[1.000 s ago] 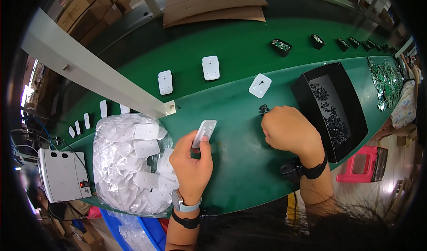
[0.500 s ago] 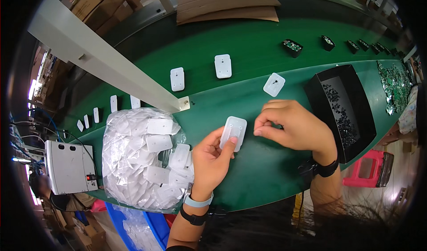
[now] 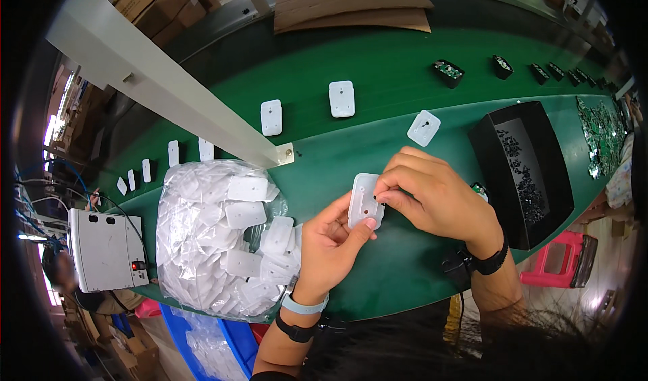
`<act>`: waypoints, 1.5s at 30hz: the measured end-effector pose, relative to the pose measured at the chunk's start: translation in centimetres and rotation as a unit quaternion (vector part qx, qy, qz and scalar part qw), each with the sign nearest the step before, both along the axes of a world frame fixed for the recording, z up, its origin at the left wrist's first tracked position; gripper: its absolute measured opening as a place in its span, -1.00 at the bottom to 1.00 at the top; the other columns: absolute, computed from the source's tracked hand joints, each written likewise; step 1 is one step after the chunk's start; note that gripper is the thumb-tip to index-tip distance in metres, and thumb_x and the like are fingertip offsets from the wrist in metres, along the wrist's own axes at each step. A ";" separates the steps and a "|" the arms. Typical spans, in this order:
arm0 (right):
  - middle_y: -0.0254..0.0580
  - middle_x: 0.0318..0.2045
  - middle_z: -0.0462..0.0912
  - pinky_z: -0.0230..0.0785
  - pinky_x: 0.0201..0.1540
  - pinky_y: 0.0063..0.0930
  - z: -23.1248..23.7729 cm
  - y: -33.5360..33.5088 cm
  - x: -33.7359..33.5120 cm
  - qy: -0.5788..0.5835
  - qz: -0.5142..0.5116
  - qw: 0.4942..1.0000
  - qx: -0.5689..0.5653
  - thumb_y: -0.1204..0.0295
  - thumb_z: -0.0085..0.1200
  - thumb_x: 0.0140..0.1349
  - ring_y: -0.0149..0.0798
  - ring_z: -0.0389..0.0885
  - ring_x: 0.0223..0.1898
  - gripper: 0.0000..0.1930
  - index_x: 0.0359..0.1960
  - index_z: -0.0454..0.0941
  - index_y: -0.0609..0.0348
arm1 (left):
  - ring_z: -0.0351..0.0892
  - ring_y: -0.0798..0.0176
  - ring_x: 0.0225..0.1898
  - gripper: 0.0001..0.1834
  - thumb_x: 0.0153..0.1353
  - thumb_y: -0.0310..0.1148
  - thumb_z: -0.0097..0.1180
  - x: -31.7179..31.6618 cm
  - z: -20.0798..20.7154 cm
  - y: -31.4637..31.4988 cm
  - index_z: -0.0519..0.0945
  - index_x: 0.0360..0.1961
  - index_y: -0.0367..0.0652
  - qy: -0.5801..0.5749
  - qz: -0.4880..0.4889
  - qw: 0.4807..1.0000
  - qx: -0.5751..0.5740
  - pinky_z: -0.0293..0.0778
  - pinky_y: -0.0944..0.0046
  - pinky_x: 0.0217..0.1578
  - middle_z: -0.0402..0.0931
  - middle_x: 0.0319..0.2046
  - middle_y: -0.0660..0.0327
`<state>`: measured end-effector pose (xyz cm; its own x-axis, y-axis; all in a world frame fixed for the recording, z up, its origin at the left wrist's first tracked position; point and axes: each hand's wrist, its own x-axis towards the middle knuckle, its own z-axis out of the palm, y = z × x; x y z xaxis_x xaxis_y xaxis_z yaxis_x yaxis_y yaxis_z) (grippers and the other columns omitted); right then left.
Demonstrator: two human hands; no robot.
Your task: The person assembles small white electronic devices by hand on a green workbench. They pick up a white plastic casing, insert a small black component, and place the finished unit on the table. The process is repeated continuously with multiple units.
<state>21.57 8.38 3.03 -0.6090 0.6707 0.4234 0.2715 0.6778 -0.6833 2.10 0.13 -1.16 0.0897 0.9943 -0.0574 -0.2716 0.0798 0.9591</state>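
My left hand grips a white plastic cover, its shallow recessed side facing up and the thumb across its lower end. Over the cover's right edge, my right hand pinches a small black part between thumb and fingertips; its exact shape is mostly hidden. Farther off on the green table lies another white cover with a small black piece at its middle. To the right is a black box with many small black parts. Left of my hands, a clear plastic bag holds a heap of white covers.
Several white covers and black housings with green boards stand along the green conveyor. A white post rises at the left. Beyond are a grey metal box, a pile of circuit boards and a pink stool.
My right hand has moved left from beside the cover, and its fingertips are now at the cover's face. The left hand's cover has shifted slightly right, with its thumb lower on it.
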 end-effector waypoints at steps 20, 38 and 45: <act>-0.20 -0.41 0.58 0.42 -0.33 -0.28 -0.2 -1.0 -1.4 0.044 0.016 0.998 -0.039 0.53 0.34 0.16 -0.11 0.55 -0.38 -0.85 -0.34 0.57 0.21 | 0.73 0.25 -0.22 -0.60 0.37 -0.65 0.15 0.1 0.5 0.3 0.37 0.18 -0.28 -0.043 0.097 0.994 0.009 0.66 0.34 -0.24 0.64 -0.09 0.01; -0.20 -0.46 0.53 0.36 -0.42 -0.27 -1.7 -1.3 -3.2 0.043 -0.100 0.985 0.133 0.57 0.37 0.06 -0.12 0.50 -0.46 -0.80 -0.35 0.56 0.22 | 0.66 0.20 0.07 -0.67 0.41 -0.63 0.10 0.4 0.0 -0.1 0.40 0.16 -0.40 -0.094 0.118 0.986 0.064 0.67 0.14 0.11 0.60 0.06 -0.06; -0.19 -0.45 0.52 0.37 -0.43 -0.31 -1.6 -1.4 -3.2 0.045 -0.104 0.989 0.094 0.57 0.36 0.10 -0.13 0.50 -0.43 -0.81 -0.32 0.56 0.21 | 0.67 0.25 0.02 -0.71 0.41 -0.61 0.12 0.3 -0.4 -0.1 0.44 0.10 -0.42 -0.059 0.129 0.989 0.040 0.66 0.22 0.09 0.60 0.04 -0.05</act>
<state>18.40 6.97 1.41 -0.4204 0.6813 0.5992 0.3617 0.7315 -0.5779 2.42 0.03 -1.61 -0.1654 0.9861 0.0185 -0.3835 -0.0816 0.9199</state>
